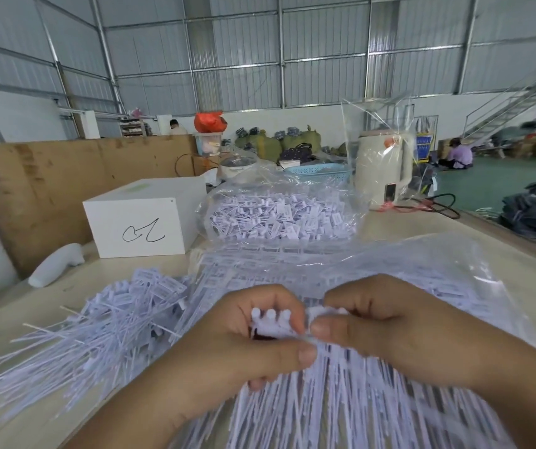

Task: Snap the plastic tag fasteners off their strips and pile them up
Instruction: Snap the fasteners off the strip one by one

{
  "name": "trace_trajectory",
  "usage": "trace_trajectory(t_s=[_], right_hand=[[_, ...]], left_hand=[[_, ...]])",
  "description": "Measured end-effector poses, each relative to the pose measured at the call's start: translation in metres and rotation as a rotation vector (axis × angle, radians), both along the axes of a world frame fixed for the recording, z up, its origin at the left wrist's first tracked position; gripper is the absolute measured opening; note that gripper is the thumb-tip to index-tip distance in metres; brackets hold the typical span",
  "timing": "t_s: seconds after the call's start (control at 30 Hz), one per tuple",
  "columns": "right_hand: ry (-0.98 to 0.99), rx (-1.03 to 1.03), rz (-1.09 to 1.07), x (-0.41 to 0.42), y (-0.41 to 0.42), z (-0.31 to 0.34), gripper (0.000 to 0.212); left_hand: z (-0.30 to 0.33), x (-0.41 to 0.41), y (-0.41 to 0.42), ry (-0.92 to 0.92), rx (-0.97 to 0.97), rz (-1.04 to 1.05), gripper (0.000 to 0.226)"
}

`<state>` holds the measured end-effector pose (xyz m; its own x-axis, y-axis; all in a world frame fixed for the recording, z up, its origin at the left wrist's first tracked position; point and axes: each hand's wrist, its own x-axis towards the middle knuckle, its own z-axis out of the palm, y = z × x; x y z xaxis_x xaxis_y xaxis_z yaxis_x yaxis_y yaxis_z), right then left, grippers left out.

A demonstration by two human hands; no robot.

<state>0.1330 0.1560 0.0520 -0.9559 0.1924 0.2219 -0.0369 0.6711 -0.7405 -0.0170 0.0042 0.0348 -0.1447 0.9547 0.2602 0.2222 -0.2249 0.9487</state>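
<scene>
A strip of white tag fasteners [271,324] sits low in the middle of the view, above the table [422,228], gripped from both sides. The left hand [247,345] curls around its heads; the right hand [373,322] pinches the other end, their thumbs nearly touching. Loose fasteners [104,322] are piled at left, beside a clear bag [390,273], with a white box [143,218] behind.

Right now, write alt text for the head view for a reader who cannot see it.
Two hands, the left hand and the right hand, grip one bundle of white plastic tag fasteners over a table. A loose pile of fasteners lies to the left, clear bags of fasteners lie behind, and a white box stands at the back left.
</scene>
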Motion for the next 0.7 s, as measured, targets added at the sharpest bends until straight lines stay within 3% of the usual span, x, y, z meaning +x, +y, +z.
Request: trace_trajectory(t_s=[0.2,0.33,0.43,0.5,0.6,0.7], right_hand=[[0.343,0.089,-0.289,-0.015,-0.020,-0.011,0.052],[0.510,-0.140,-0.524,-0.009,-0.006,-0.003,0.057],[0.474,-0.151,-0.368,-0.002,-0.001,0.002,0.058],[0.383,-0.169,-0.179,-0.003,-0.008,-0.001,0.040],[0.202,-0.209,0.029,-0.002,-0.014,-0.003,0.032],[0.218,-0.184,0.073,-0.005,-0.018,-0.009,0.028]], left_hand=[[-0.008,0.015,0.013,-0.116,0.199,0.291,0.020],[-0.009,0.013,0.010,-0.232,0.231,0.374,0.033],[-0.005,0.013,0.005,-0.177,0.140,0.188,0.028],[-0.003,0.015,0.003,-0.151,0.087,0.054,0.021],[-0.002,0.015,0.002,-0.148,0.067,0.011,0.011],[-0.001,0.013,-0.001,-0.163,0.060,-0.016,0.008]])
